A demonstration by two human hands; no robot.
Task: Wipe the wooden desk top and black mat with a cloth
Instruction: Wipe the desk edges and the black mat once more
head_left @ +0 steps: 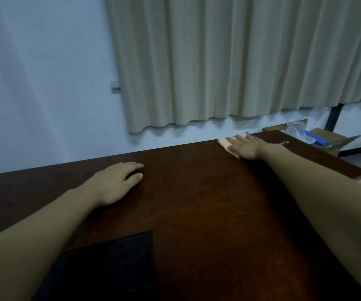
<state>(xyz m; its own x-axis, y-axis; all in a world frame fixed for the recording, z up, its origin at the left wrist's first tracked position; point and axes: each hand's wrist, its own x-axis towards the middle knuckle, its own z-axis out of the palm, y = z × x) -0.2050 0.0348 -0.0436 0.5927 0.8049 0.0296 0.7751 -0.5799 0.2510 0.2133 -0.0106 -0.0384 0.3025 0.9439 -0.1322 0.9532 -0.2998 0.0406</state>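
Your right hand [243, 147] is reaching out to the far edge of the dark wooden desk [197, 203], in the upper right of the frame, and it is lying flat on a pale pink cloth [224, 143] with the fingers [241, 138] straight and spread, pressing the cloth down rather than gripping it. The cloth is showing out from under your palm on the left side, right at the desk's back edge near the wall [45, 83]. Your left hand [116, 181] is resting palm down on the bare wood at centre left, fingers relaxed and lightly bent, holding nothing. The black mat [110, 268] is lying at the bottom of the frame, lower left of centre, partly under your left forearm and well apart from the cloth. A beige curtain [229, 61] is hanging above the desk across the upper right. Beyond the desk's far right corner, cardboard boxes [327, 135] with clear plastic [299, 129] and something blue are sitting at the right edge of the frame.
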